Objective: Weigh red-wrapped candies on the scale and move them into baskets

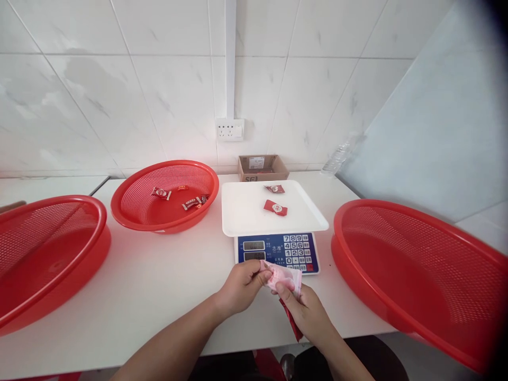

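Note:
Both my hands meet just in front of a blue digital scale (278, 251). My left hand (242, 286) pinches one end of a pink-red candy wrapper (284, 277), and my right hand (304, 309) grips its other end, with a red strip hanging under the palm. Two red wrapped candies (275, 207) lie on the scale's white tray (246, 211). Several more candies (190, 202) sit in the red mesh basket (130, 203) behind and to the left.
A large red basket (416, 264) stands at the right and another red basket (47, 248) at the left table edge. A small cardboard box (262, 167) sits against the tiled wall below a socket (229, 129). A plastic bottle (337, 156) lies at the back right.

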A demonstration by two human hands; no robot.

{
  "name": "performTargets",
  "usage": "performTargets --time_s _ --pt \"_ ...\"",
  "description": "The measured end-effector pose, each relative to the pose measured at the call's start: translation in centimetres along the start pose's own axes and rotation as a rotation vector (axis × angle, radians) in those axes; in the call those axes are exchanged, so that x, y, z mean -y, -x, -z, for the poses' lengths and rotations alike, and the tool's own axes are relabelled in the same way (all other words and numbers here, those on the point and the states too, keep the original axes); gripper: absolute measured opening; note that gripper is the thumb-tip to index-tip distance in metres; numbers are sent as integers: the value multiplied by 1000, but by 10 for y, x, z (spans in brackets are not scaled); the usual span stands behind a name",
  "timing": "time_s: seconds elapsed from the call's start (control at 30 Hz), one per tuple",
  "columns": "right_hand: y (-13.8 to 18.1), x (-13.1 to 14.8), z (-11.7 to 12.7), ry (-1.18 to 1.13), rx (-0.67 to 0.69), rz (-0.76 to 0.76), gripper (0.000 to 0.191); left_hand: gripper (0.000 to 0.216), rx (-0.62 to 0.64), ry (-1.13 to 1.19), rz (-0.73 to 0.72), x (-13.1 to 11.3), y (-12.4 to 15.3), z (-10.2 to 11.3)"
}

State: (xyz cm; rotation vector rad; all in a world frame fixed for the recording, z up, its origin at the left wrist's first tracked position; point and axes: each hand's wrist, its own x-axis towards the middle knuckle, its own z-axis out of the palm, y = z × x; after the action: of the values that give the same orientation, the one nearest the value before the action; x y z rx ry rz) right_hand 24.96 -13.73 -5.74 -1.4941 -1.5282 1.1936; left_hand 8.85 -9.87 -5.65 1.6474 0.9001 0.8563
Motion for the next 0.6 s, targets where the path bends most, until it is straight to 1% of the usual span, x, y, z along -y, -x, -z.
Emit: performTargets --time_s 0.1,0.17,0.2,0.27,0.33,0.4,0.5,0.6 --pt "-2 -1 0 -183 78 -67 49 37 103 273 45 -3 1 -1" --pt "-3 -2 0 -298 138 -91 49 39 124 385 63 -4 1 -2" --pt "-3 -3 -1 -334 146 -97 48 39 118 404 66 -5 1 -2" --pt "-3 -3 -2 -348 120 -101 46 41 91 406 67 -5 1 -2" --pt "-2 -3 -3 -308 75 -88 45 43 82 378 59 -3 1 -2" --pt "-1 -2 -4 -254 59 -56 45 44 93 337 51 -2 1 -2" --pt "0 1 -3 -212 92 -6 45 43 110 305 48 0 1 -2" --pt "1 4 -3 -193 136 7 44 42 107 284 51 2 1 -3"
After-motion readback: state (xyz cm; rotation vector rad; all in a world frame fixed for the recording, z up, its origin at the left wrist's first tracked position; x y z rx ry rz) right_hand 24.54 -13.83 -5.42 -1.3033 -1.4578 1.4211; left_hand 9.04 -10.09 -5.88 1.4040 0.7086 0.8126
